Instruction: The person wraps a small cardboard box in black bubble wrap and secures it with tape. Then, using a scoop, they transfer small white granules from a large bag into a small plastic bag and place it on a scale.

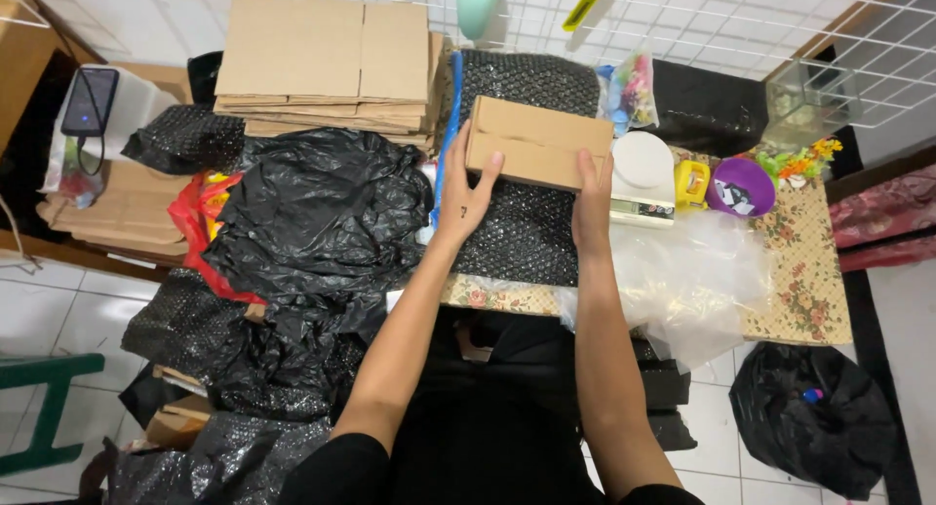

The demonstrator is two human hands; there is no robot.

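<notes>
Left hand (466, 195) and right hand (591, 201) are covering the near corners of the cardboard box (536, 142). The box is hiding the far-left part of the white scale (643, 178). The bottom edge is cropping both arms; the right edge is cutting off the wire grid (741, 22).

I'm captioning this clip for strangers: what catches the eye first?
Both hands, left and right, grip a small cardboard box over black bubble wrap at centre. Left of it sprawls a black plastic bag, with flat cartons stacked behind.
</notes>
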